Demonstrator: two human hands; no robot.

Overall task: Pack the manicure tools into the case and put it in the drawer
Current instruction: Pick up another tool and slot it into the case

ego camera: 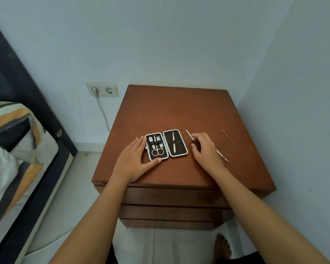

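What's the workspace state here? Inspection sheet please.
Surface: brown nightstand top.
Job's things: case lies open, scissors and a file strapped in; long tool partly under right hand; thin pick loose, far right.
Clutter: nothing seen.
Grippers: left hand flat against case edge; right hand curled over long tool, grip unclear.
Cables: white cord plugged into wall socket.
Surroundings: bed left; drawers shut.

Head-worn camera looks steeply down, close over the nightstand (179,111) against the wall.
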